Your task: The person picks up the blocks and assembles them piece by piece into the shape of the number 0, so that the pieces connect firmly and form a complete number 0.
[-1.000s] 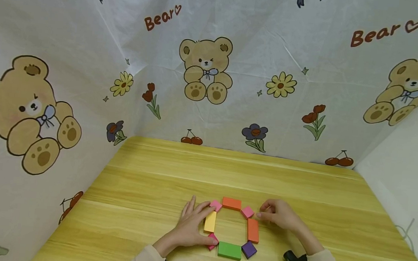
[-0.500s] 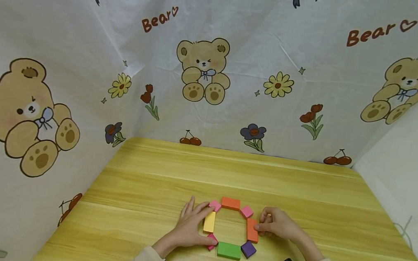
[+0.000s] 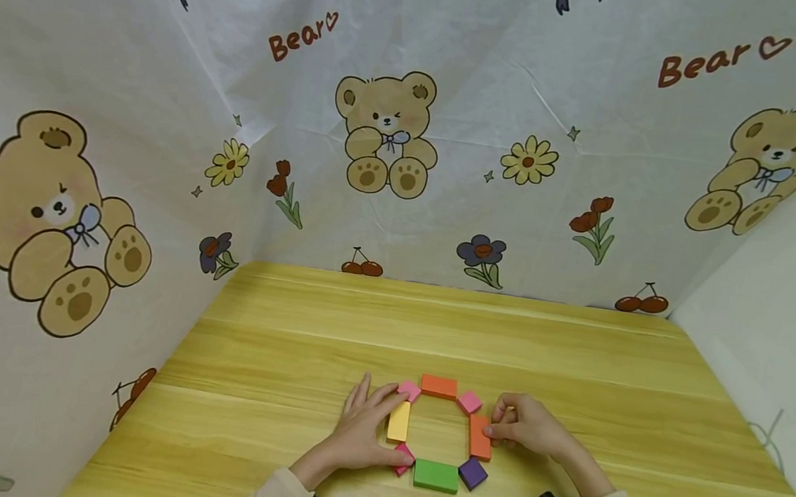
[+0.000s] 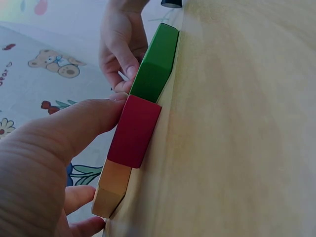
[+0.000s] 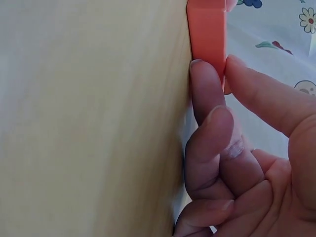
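Several coloured blocks form a ring on the table. My left hand [image 3: 362, 433] spreads over its left side. The thumb touches the crimson block [image 4: 134, 132]; a finger reaches the pink block [image 3: 411, 391] at the upper left. Between these two stands the yellow block [image 3: 398, 422]. At the right side, my right hand [image 3: 530, 427] has bent fingers, with thumb and a fingertip against the near edges of the orange block [image 5: 207, 37]. The green block [image 3: 436, 476] and purple block [image 3: 473, 474] make up the front. Another orange block [image 3: 439, 386] and a pink block [image 3: 469, 402] stand at the back.
The wooden table [image 3: 277, 333] extends around the ring. A white sheet [image 3: 459, 41] printed with bears and flowers rises behind and at the left. A pale wall [image 3: 783, 314] stands at the right, with a thin cord [image 3: 770, 439] hanging by it.
My right hand has come down from beside the back pink block to the right orange block and now touches it. The left hand stays in place; the view has shifted slightly.
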Tool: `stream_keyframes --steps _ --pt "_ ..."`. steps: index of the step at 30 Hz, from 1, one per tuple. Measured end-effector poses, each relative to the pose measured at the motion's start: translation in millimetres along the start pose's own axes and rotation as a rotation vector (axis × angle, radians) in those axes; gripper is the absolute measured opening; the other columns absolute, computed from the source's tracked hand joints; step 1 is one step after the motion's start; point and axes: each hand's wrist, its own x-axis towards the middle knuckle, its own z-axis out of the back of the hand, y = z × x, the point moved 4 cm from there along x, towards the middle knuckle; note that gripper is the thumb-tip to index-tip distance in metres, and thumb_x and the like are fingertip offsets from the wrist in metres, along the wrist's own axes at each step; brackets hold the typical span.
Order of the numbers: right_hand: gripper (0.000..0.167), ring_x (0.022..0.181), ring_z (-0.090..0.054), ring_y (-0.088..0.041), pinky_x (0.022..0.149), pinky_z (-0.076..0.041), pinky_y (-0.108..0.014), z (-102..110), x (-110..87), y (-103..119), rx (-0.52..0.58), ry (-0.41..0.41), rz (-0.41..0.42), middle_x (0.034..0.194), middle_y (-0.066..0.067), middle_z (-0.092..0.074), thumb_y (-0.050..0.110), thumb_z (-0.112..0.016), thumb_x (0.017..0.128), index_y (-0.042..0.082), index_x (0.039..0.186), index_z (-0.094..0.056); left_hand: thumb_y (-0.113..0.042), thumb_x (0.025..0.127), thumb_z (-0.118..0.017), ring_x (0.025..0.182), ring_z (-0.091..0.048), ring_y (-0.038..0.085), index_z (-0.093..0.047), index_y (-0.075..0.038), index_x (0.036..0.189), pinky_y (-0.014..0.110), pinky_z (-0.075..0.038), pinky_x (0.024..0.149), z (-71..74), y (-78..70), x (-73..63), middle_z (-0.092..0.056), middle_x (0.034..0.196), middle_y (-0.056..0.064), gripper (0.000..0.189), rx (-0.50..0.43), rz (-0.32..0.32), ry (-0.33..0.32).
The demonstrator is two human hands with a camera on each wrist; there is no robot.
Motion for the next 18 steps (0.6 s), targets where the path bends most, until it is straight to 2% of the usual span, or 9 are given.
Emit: stream_keyframes --steps 12,18 --pt "0.022 0.062 -0.06 -0.012 0.052 -0.047 -0.025 1 -3.7 0 0.013 -0.032 0.009 0.078 -0.017 -0.071 0.013 -0.068 0.091 -0.005 0.093 -0.055 -0.055 0.073 -0.079 0.147 0.007 0.05 -0.039 -0.019 0.15 0.07 0.003 0.113 -1.2 0.5 2.1 -0.031 0.158 0.009 0.094 -0.01 0.009 0.016" --pt "0.029 0.069 -0.065 -0.02 0.056 -0.051 -0.029 11 -13.8 0 -0.033 -0.164 -0.009 0.082 -0.014 -0.071 0.018 -0.067 0.092 -0.007 0.104 -0.057 -0.054 0.073 -0.079 0.146 0.006 0.052 -0.04 -0.017 0.15 0.072 0.002 0.112 -0.4 2.0 1.8 -0.032 0.157 0.01 0.094 -0.01 0.002 0.007"
